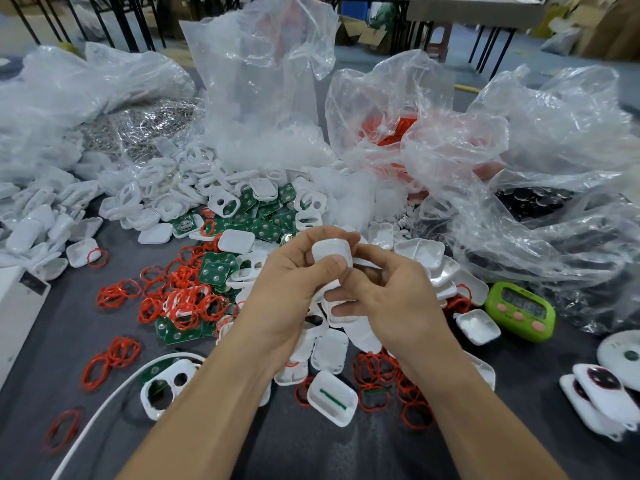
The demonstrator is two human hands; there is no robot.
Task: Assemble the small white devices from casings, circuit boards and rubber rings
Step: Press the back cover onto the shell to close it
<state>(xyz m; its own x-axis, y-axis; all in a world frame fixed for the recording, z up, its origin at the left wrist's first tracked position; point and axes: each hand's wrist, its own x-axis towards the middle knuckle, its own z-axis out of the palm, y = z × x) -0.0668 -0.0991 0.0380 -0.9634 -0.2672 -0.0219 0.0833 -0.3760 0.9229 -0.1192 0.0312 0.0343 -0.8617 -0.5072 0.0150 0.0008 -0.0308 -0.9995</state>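
Note:
My left hand [294, 282] and my right hand [388, 292] meet above the table's middle, both gripping one small white casing [330, 252] between thumbs and curled fingers. What sits inside the casing is hidden by my fingers. Below and around the hands lie loose white casings [329, 351], green circuit boards [216, 270] and red rubber rings [180, 299]. One open casing [332, 401] with a green strip inside lies near my right forearm. A two-holed casing front [166, 386] lies by my left forearm.
Crumpled clear plastic bags [263, 81] of parts rise along the back and right. A green timer [519, 310] stands right of my hands. Finished devices [595, 396] sit at the right edge. A white box [17, 306] and a white cable [104, 407] lie on the left.

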